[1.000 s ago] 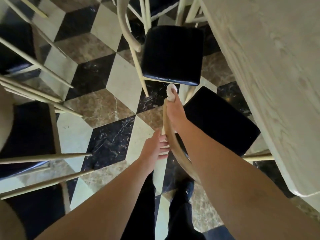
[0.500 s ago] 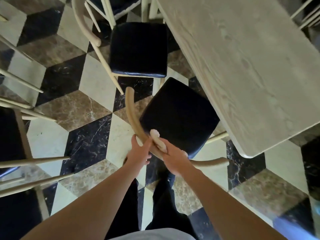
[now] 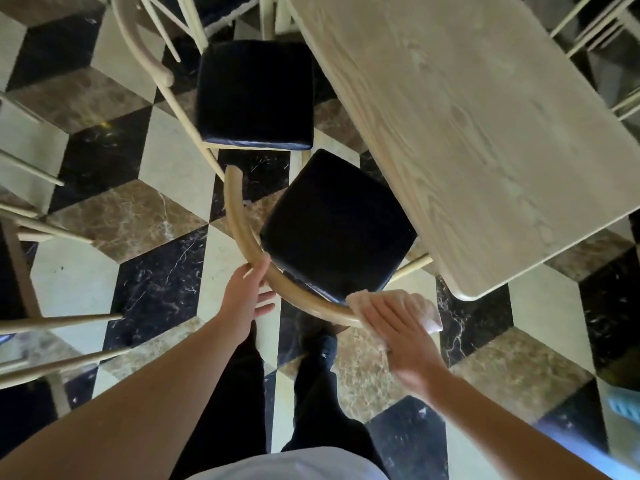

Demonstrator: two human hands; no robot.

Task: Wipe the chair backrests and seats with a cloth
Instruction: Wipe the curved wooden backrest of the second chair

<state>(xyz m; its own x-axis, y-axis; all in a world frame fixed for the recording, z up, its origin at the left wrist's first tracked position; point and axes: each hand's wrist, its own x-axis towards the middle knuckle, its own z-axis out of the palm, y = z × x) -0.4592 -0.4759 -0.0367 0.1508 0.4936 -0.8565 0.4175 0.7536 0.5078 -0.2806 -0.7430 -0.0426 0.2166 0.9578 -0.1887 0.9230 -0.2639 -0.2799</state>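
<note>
Directly below me stands a chair with a curved pale wooden backrest (image 3: 242,230) and a black padded seat (image 3: 337,223). My left hand (image 3: 247,299) holds the backrest rail at its near left bend, thumb over the top. My right hand (image 3: 391,327) presses a whitish cloth (image 3: 429,311) around the right end of the same rail, fingers spread over it. A second chair with a black seat (image 3: 256,95) stands just beyond.
A pale wooden table (image 3: 485,133) runs along the right, its corner overhanging the near chair's seat. More pale chair frames (image 3: 41,327) crowd the left edge and the top. The floor is cube-patterned marble tile (image 3: 156,282). My dark-trousered legs (image 3: 311,410) stand behind the chair.
My right hand has slid the cloth along the backrest rail from its left end round to its right end. The left hand kept its hold on the rail. My view shifted towards the table.
</note>
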